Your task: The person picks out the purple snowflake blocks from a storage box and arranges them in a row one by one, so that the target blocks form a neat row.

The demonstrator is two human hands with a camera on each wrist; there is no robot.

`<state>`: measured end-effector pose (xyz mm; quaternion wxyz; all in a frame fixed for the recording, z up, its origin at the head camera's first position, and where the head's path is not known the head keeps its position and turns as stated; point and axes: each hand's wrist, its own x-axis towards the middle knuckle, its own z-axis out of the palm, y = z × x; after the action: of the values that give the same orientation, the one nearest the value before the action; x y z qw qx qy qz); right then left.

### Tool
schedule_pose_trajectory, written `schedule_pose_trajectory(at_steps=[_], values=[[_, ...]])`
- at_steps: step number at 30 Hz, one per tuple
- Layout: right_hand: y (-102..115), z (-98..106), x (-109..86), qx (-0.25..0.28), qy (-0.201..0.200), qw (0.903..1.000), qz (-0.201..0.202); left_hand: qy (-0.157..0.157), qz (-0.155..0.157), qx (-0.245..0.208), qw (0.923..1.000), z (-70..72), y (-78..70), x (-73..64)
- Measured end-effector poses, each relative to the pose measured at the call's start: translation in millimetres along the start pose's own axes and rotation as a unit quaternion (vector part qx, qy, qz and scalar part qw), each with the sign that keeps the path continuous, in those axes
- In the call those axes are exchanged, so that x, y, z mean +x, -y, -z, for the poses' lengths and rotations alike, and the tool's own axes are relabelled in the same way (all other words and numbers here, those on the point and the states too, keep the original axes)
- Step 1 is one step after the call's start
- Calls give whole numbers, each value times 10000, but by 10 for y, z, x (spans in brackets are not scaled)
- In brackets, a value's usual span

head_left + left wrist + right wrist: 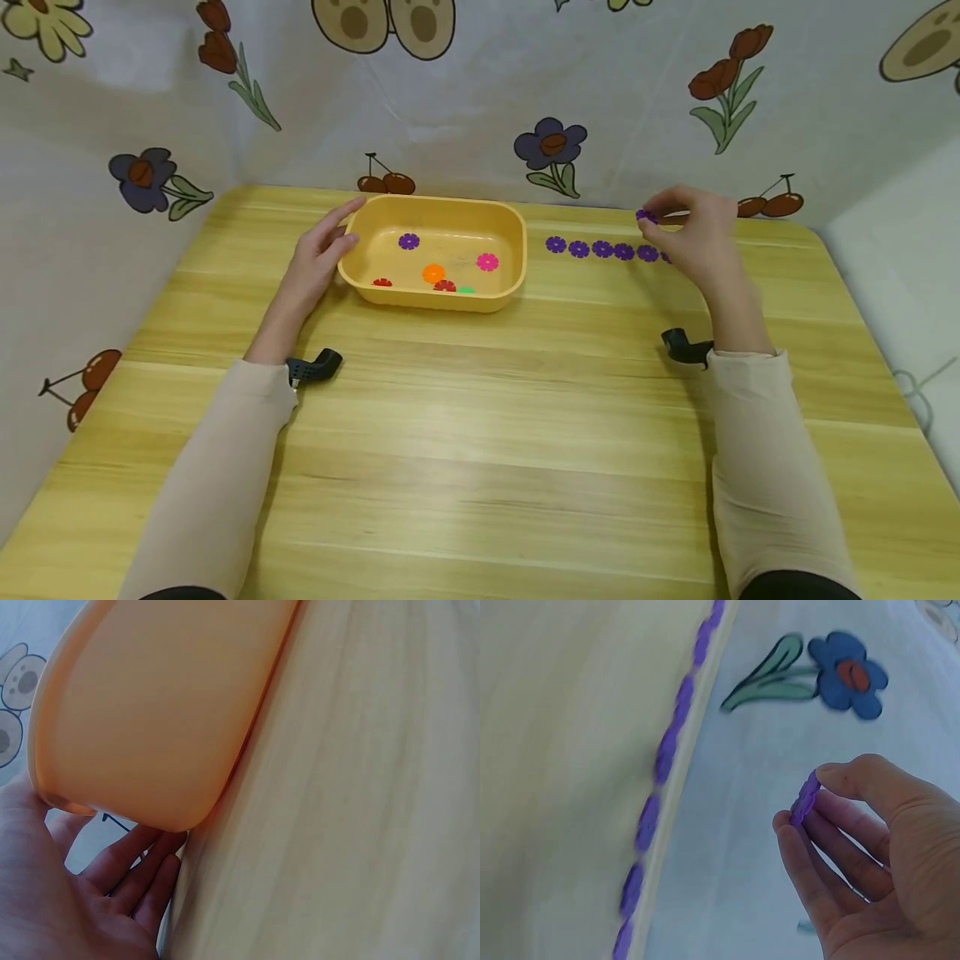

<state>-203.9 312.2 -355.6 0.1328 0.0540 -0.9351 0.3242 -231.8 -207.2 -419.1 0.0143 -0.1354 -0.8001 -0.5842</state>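
My right hand [697, 237] pinches a purple flower-shaped disc [806, 799] between thumb and fingertips, raised above the table near its back edge. Below it runs a row of several purple discs [602, 249] lying flat; the hand hides the row's right end. On the left, my left hand [311, 254] rests against the left end of a yellow plastic tub [431, 302], with thumb and forefinger at its rim. Inside the tub lie a purple disc [408, 241], a pink disc [487, 262], an orange disc [433, 272], two red ones and a green one, partly hidden by the front wall.
The wood-grain table [450, 467] extends in front of the tub and the row. Right behind its back edge hangs a white cloth [465, 108] printed with flowers and cherries. Each wrist carries a black camera mount [318, 365].
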Motion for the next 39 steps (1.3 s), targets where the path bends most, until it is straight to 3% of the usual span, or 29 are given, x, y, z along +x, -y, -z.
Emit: schedule_pose_trajectory(at_steps=[8, 22, 28, 32, 39], values=[[-391, 296, -108, -234, -117, 9986, -468, 1, -23, -155, 9999, -48, 21, 34], [-756, 649, -175, -260, -396, 9937, -1014, 39, -79, -213, 9997, -115, 55, 60], [-993, 685, -306, -276, -219, 9888, -1451, 102, 103, -112, 9998, -51, 20, 44], [-1189, 722, -399, -487, -236, 9876, -1476, 157, 133, 48, 9998, -37, 3, 67], [-1343, 654, -385, -557, 195, 9857, -1576, 37, 222, 39, 9997, 25, 32, 16]])
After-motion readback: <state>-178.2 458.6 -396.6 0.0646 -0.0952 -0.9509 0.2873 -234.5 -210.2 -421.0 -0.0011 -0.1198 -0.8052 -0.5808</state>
